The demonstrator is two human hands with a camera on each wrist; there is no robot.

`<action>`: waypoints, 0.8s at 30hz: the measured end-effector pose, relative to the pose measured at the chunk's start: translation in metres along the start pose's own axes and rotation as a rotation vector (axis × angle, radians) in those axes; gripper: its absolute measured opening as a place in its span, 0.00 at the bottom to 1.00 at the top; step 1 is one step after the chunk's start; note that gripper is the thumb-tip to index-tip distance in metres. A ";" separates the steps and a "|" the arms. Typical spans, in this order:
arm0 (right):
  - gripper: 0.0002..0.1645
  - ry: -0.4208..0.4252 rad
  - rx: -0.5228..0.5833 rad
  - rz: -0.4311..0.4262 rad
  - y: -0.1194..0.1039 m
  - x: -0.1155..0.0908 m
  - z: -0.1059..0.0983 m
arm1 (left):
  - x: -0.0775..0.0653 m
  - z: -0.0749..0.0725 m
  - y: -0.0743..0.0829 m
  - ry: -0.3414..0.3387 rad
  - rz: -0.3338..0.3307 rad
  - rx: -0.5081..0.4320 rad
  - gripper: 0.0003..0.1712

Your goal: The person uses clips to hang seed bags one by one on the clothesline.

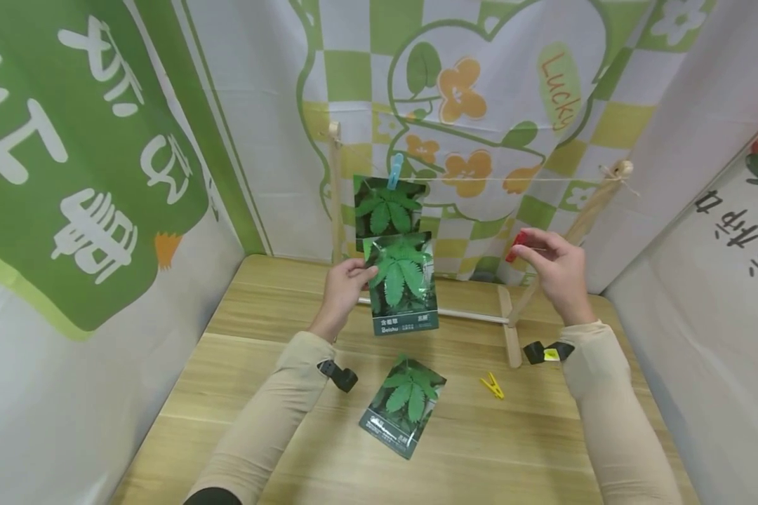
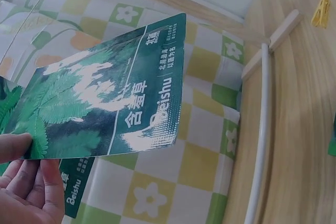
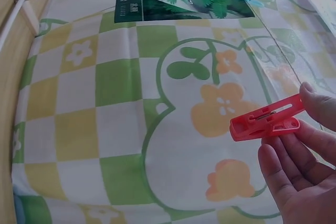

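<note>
A wooden table (image 1: 259, 393) is carrying a few things — a green seed packet (image 1: 403, 405) lying flat, a yellow clothespin (image 1: 492, 385) beside it, and a wooden rack's base (image 1: 510, 330).

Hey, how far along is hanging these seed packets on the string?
Done: one packet hangs by a blue clip. In hand: the left hand holds a second packet; the right hand pinches a red clip. Left: a third packet and a yellow clip lie on the table.

both hands (image 1: 344, 280) (image 1: 559, 270) raised, fingers pinching.
</note>
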State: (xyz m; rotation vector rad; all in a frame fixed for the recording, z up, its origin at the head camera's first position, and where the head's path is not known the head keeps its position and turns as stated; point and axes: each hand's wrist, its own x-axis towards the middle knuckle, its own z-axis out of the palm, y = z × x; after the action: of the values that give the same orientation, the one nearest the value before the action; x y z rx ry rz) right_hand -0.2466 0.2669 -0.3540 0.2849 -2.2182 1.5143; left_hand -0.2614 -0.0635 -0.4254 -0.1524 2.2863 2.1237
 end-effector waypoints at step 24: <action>0.18 -0.048 -0.023 -0.142 -0.040 0.044 0.011 | 0.010 0.031 0.010 -0.034 0.033 0.014 0.20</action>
State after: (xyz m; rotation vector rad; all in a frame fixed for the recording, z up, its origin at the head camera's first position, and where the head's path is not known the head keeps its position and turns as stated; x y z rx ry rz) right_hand -0.2719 0.2452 -0.3039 0.4658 -2.1999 1.4202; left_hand -0.2734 -0.0327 -0.4182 -0.0785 2.3000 2.1075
